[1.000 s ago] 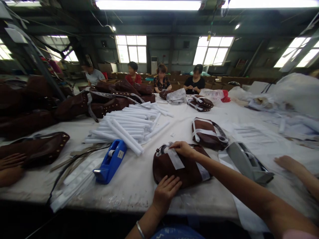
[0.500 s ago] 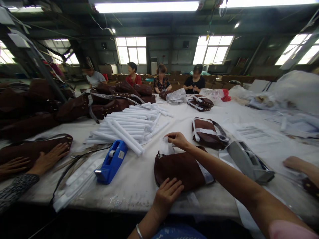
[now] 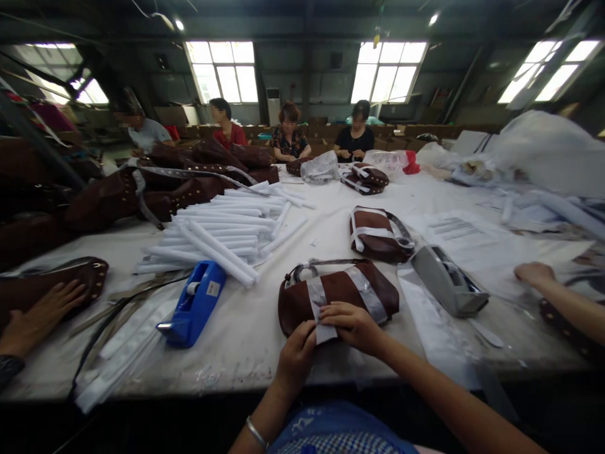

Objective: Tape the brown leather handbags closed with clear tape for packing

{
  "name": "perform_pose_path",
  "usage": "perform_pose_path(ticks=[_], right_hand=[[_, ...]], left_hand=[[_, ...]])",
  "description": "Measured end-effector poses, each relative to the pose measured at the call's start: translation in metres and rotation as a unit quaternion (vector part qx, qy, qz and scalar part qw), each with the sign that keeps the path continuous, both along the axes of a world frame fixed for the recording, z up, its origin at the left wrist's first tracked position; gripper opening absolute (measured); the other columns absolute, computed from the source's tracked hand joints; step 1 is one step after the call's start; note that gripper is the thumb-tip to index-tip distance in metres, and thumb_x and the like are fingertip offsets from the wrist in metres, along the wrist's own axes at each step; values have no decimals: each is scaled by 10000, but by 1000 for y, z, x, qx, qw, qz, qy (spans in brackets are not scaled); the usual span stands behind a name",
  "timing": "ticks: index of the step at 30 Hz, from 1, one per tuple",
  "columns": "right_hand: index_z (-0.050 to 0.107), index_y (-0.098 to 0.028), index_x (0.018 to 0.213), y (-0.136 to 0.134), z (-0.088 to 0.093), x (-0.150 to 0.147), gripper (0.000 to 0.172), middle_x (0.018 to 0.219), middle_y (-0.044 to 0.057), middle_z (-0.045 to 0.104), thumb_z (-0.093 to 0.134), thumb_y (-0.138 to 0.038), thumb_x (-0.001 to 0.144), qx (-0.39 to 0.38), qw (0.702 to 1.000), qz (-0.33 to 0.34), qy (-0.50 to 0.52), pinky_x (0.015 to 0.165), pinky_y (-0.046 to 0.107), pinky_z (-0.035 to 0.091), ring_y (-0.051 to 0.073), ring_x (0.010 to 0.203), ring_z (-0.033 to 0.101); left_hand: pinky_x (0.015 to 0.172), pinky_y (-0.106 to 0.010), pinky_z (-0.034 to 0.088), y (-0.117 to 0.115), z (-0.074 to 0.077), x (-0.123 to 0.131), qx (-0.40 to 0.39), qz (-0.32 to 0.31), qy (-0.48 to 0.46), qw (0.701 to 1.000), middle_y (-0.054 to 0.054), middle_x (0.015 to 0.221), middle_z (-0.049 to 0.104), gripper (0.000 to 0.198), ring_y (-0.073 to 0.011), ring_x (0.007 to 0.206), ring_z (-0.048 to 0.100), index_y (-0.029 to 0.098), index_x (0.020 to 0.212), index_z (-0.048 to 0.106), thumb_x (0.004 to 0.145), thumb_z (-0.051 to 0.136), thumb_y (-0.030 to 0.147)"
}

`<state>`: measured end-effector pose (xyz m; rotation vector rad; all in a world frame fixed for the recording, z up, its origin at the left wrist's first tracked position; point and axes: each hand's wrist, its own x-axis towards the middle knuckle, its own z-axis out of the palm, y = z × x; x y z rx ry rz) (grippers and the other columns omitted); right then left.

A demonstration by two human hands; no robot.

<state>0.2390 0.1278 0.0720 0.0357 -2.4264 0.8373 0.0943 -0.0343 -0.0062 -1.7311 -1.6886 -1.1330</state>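
Observation:
A brown handbag (image 3: 338,287) lies on the table in front of me, its strap gathered along the far side. Two pale wrapping strips cross it: the left strip (image 3: 317,293) runs down to my fingers, and the right strip (image 3: 366,291) lies flat over the bag. My left hand (image 3: 295,356) pinches the left strip's near end at the bag's front edge. My right hand (image 3: 354,326) is closed on the same strip, fingertips pressed together just right of my left fingers. The bag's underside is hidden.
A blue tape dispenser (image 3: 196,306) stands left, beside a pile of white rolls (image 3: 222,233). To the right are a grey tape dispenser (image 3: 449,284) and another strapped brown bag (image 3: 378,234). Co-workers' hands rest at both sides; brown bags (image 3: 189,183) are heaped back left.
My right hand has brought the left strip from behind the bag over its top to the front. My left hand has moved from lying flat on the bag to the strip's end. The view has shifted.

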Motion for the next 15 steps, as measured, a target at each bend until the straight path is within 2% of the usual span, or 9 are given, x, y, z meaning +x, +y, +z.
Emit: perform_pose_path(ticks=[2, 4, 8, 10, 13, 15], right_hand=[[705, -242, 1168, -4, -13, 7, 333, 1138, 68, 748, 538, -91, 923, 44, 999, -2, 3, 1089, 440, 482, 197, 1145, 668], [676, -231, 1218, -10, -20, 13, 371, 1181, 83, 733, 514, -81, 921, 57, 998, -12, 8, 1080, 449, 494, 199, 1170, 655], [663, -262, 1242, -23, -19, 36, 338, 1203, 70, 724, 529, -144, 955, 31, 999, -38, 0, 1058, 429, 521, 190, 1126, 676], [679, -281, 1216, -29, -21, 57, 288, 1176, 63, 731, 558, -197, 969, -3, 994, -110, -13, 1030, 407, 544, 196, 1100, 684], [679, -271, 1225, -38, -35, 90, 270, 1169, 89, 720, 564, -274, 980, -27, 968, -246, -46, 984, 404, 568, 230, 1094, 679], [658, -260, 1264, -44, -50, 103, 309, 1198, 109, 701, 581, -329, 973, -6, 958, -278, -76, 975, 423, 567, 255, 1100, 669]], left_hand=[[995, -349, 586, -1, 1, 0, 4, 6, -8, 1000, -108, 1405, 592, 464, -220, 1264, 600, 228, 1367, 543, 924, 549, 90], [1025, -363, 568, -1, 4, 0, 1, 1, -3, 1000, -109, 1477, 529, 530, -236, 1336, 538, 235, 1403, 511, 909, 542, 43], [1074, -379, 531, -1, 12, -1, -52, -57, 36, 996, -72, 1326, 665, 583, -200, 1270, 594, 194, 1472, 423, 923, 491, 10], [1076, -381, 527, 0, 15, -2, -60, -65, 45, 995, -54, 1280, 694, 587, -189, 1237, 618, 185, 1489, 393, 933, 482, 18], [1072, -383, 524, 1, 20, -4, -64, -63, 47, 995, -47, 1296, 684, 591, -189, 1239, 616, 183, 1490, 391, 931, 481, 11], [1074, -391, 521, 4, 24, -6, -67, -63, 47, 995, -43, 1308, 677, 593, -193, 1244, 614, 189, 1492, 389, 932, 487, 18]])
